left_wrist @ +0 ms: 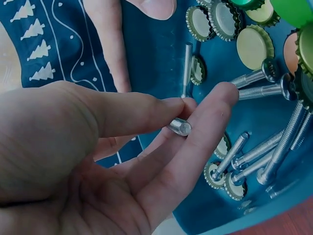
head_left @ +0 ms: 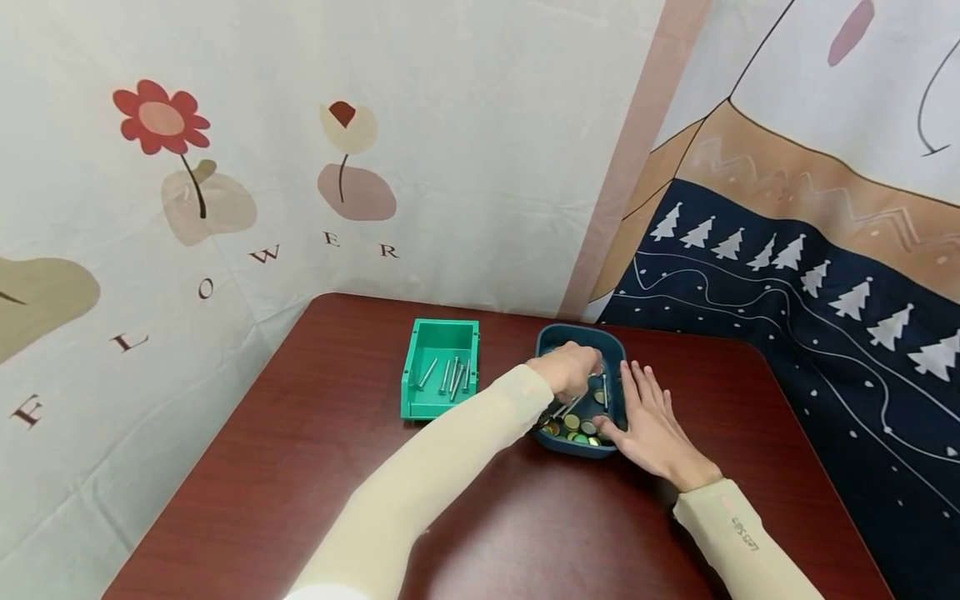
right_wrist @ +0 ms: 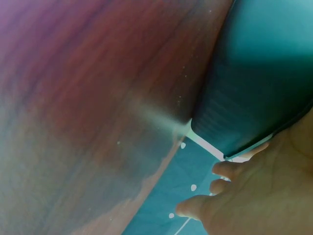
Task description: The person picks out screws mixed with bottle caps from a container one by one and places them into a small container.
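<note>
My left hand [head_left: 567,370] is inside the dark blue bin [head_left: 546,335], over its contents. In the left wrist view, its thumb and fingers pinch a silver bolt [left_wrist: 180,127]; only the round end shows, the rest hidden by the fingers. Below lie several loose bolts [left_wrist: 281,147] and crimped bottle caps [left_wrist: 254,47] in gold, green and silver. My right hand [head_left: 654,429] rests against the bin's right side with fingers stretched out and the thumb over the rim. In the right wrist view, the right hand [right_wrist: 264,191] lies along the bin's outer wall.
To the left of the bin stands a green open-front tray [head_left: 435,342] with several bolts [head_left: 454,377] in it. Both containers are on a reddish-brown table [head_left: 315,467], toward its far edge. A printed cloth [head_left: 480,167] hangs right behind the table.
</note>
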A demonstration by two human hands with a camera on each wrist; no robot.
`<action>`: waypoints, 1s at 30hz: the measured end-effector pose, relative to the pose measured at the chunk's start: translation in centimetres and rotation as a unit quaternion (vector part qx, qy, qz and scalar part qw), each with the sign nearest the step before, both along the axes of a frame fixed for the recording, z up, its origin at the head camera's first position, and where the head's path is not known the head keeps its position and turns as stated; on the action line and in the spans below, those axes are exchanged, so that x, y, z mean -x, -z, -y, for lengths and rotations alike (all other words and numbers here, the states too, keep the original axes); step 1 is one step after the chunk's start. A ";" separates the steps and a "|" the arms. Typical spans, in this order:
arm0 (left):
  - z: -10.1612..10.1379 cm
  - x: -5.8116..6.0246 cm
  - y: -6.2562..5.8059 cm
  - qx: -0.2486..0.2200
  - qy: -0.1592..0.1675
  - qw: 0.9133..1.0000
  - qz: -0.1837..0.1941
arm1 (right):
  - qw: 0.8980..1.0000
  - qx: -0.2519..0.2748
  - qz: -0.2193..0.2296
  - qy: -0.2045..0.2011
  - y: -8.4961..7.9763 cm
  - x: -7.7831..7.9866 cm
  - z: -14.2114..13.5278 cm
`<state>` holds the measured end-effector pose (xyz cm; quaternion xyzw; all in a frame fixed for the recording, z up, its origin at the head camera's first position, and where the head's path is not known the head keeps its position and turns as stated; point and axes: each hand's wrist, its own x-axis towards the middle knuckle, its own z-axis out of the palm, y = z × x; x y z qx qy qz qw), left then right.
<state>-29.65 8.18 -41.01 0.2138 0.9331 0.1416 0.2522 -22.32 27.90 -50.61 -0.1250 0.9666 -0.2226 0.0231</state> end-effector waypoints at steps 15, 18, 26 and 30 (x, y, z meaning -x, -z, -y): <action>2.6 -0.8 -0.5 -0.065 0.024 0.996 -0.048 | 1.000 -0.003 -0.005 0.004 -0.2 -0.1 0.2; 3.1 -0.7 -0.5 -0.074 0.027 0.996 -0.048 | 1.000 -0.006 -0.004 0.005 -0.1 -0.1 0.1; 4.5 -0.6 -0.5 -0.096 0.023 0.994 -0.051 | 1.000 0.004 0.003 0.004 0.0 -0.1 0.1; 5.3 -0.7 -0.8 -0.116 0.019 0.992 -0.044 | 1.000 0.006 0.007 0.004 0.0 -0.2 0.1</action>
